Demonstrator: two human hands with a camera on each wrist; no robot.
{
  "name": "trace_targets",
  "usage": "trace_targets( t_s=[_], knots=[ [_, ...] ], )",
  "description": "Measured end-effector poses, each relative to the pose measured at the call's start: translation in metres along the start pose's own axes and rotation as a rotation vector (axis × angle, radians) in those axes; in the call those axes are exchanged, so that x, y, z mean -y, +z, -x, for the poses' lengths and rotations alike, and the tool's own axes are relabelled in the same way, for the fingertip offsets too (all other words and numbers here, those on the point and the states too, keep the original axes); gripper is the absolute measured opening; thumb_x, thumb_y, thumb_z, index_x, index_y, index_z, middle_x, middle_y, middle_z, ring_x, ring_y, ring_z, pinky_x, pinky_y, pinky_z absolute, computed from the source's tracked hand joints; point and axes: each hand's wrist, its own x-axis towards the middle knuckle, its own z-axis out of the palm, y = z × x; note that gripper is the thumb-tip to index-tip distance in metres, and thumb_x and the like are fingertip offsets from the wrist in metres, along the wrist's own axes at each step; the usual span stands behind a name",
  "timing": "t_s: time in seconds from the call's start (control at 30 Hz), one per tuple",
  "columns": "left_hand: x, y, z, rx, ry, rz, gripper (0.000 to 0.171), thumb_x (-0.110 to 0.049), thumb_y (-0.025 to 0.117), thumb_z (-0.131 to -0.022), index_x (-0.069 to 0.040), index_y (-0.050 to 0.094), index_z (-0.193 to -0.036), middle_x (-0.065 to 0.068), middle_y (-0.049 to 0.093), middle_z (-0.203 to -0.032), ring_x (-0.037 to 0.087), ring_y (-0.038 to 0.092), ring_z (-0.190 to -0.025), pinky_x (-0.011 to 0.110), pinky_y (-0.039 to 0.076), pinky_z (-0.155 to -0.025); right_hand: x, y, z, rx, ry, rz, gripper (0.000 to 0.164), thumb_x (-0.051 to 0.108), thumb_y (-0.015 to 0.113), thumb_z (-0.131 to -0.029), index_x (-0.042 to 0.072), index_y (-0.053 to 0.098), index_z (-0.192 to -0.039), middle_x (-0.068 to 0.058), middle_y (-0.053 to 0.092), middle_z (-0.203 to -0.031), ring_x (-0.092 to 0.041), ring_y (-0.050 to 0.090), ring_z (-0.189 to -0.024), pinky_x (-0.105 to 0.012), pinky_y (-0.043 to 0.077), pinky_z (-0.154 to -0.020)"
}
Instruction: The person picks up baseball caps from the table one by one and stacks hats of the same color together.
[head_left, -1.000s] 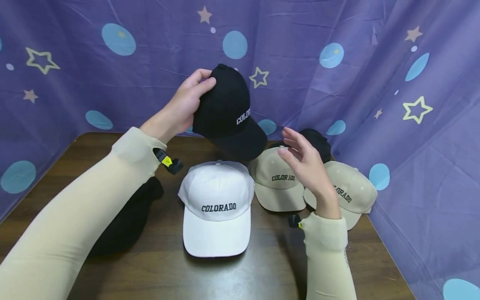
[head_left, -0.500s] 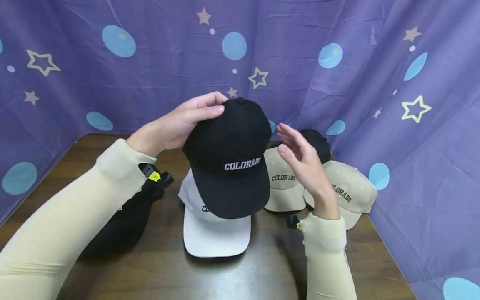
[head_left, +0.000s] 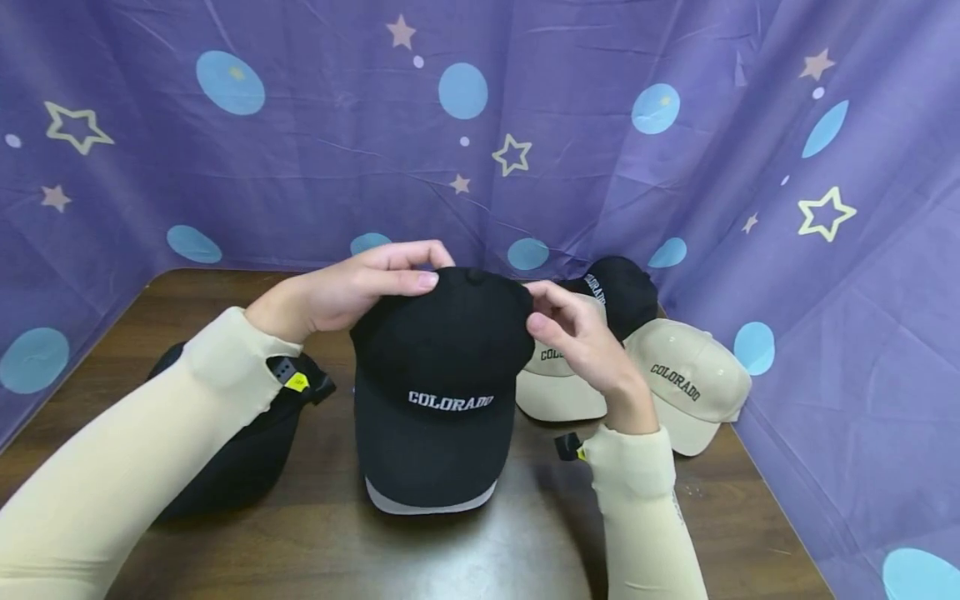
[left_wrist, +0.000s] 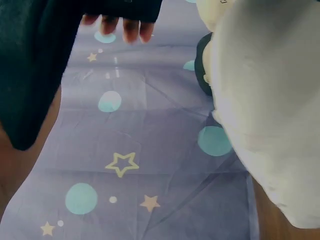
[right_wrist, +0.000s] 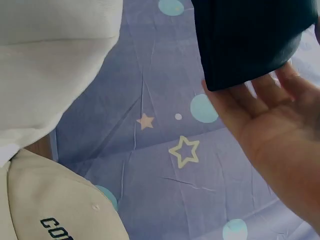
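A black cap (head_left: 442,342) with white "COLORADO" lettering faces me over the middle of the table. Beneath it a white cap (head_left: 431,504) is mostly hidden, only a strip of its brim showing along the front. My left hand (head_left: 341,287) pinches the black cap near the top of its crown, thumb in front and fingers behind. At the crown's right rear edge, my right hand (head_left: 588,342) holds the cap between thumb and fingers. In the right wrist view, several fingers of that hand (right_wrist: 285,135) reach under the dark edge of the cap (right_wrist: 255,40).
On the brown table (head_left: 322,533), more black headwear (head_left: 240,458) lies left, partly under my left sleeve. At right sit two beige caps, one (head_left: 558,396) partly behind my right hand, the other (head_left: 686,375) further right. Another black cap (head_left: 633,300) rests behind them, near the purple curtain (head_left: 390,167).
My left hand has brought the black cap down and toward me, over the white cap. The right hand has shifted slightly left and down and now grips the cap's right side.
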Motion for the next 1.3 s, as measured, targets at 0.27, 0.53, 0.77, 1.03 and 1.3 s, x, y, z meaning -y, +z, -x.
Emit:
trace_targets(
  t_s=[0.27,0.53,0.77,1.03,1.3],
  knots=[
    [0.019,-0.005,0.015,-0.003,-0.047,-0.026,0.017,-0.013,0.047,-0.112,-0.007,0.058,-0.124,0.010,0.073,-0.111,0.024,0.072,-0.101,0.037,0.059,-0.089,-0.002,0.001,0.000,0.110,0.015,-0.098,0.025,0.024,0.072,-0.104,0.000,0.067,-0.109,-0.004,0.066,-0.085,-0.015,0.062,-0.077,-0.027,0.051,-0.072],
    [0.031,-0.014,0.040,0.006,-0.102,-0.161,0.022,-0.011,0.055,-0.110,-0.006,0.055,-0.131,0.010,0.075,-0.115,0.024,0.073,-0.103,0.038,0.059,-0.092,0.000,0.009,-0.003,0.170,0.003,-0.143,0.027,0.021,0.068,-0.106,-0.004,0.062,-0.107,-0.004,0.069,-0.087,-0.015,0.068,-0.083,-0.029,0.057,-0.079],
    [0.035,-0.012,0.068,-0.018,-0.081,-0.235,0.034,0.000,0.069,-0.100,-0.002,0.056,-0.131,0.018,0.074,-0.120,0.032,0.072,-0.102,0.038,0.060,-0.088,0.004,0.019,-0.006,0.154,0.021,-0.172,0.031,0.026,0.066,-0.107,-0.004,0.060,-0.106,-0.005,0.068,-0.087,-0.018,0.067,-0.082,-0.030,0.056,-0.077],
    [0.025,-0.022,0.103,-0.093,-0.038,-0.229,0.037,0.008,0.059,-0.101,-0.003,0.055,-0.137,0.017,0.070,-0.118,0.032,0.073,-0.102,0.040,0.061,-0.088,0.015,0.048,-0.013,0.147,0.116,-0.118,0.009,0.009,0.062,-0.107,0.001,0.063,-0.108,-0.008,0.061,-0.087,-0.021,0.061,-0.085,-0.029,0.050,-0.079],
    [0.016,-0.051,0.158,-0.052,-0.013,-0.192,0.044,0.017,0.044,-0.102,0.004,0.048,-0.144,0.018,0.068,-0.123,0.032,0.071,-0.110,0.040,0.059,-0.095,0.031,0.096,-0.039,0.177,0.146,-0.074,0.005,0.010,0.065,-0.106,0.006,0.064,-0.108,-0.004,0.065,-0.090,-0.016,0.062,-0.084,-0.029,0.049,-0.080]
  ],
)
